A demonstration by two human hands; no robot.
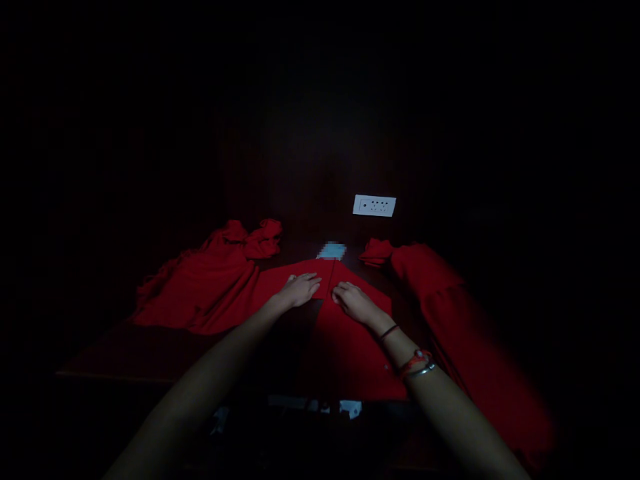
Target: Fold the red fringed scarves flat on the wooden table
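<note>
Red cloth (287, 275) lies on the table in front of me, with a straight seam or edge running through its middle. My left hand (301, 290) rests flat on the left part, fingers stretched out towards the seam. Just right of that line, my right hand (354, 300) has its fingers curled in against the cloth, seemingly pinching it; the fingertips are partly hidden. From under the right hand a red panel (350, 353) runs down towards the table's near edge. Dark bands and a bracelet (419, 363) circle my right wrist and forearm.
A crumpled heap of red cloth (200, 287) lies to the left. On the right, more red fabric (465, 340) hangs over the near side. A small pale blue pixelated item (333, 251) lies behind the cloth. A white socket plate (375, 205) is on the dark wall.
</note>
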